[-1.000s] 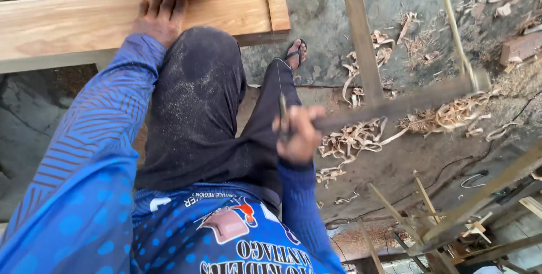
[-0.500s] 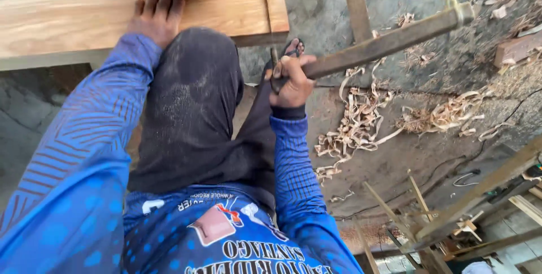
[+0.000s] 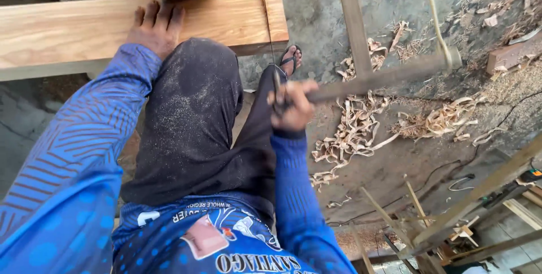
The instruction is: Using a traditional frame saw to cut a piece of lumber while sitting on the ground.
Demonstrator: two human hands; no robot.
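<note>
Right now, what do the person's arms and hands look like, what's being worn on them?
Both arms are in long blue sleeves of one shirt. The left sleeve carries a darker pattern of thin lines and, lower down, pale blue dots; the right sleeve shows fine ribbed stripes. The cuffs end at the wrists. The left hand and right hand are bare: no gloves, rings or watch visible.

The left hand (image 3: 155, 28) presses flat on a long wooden plank (image 3: 68, 28), with the person's knee just beside it. The right hand (image 3: 292, 103) is closed round the end of a wooden frame saw (image 3: 378, 76). Pale wood shavings (image 3: 353, 130) lie scattered on the concrete floor (image 3: 316, 9) near a sandalled foot (image 3: 292, 59).
</note>
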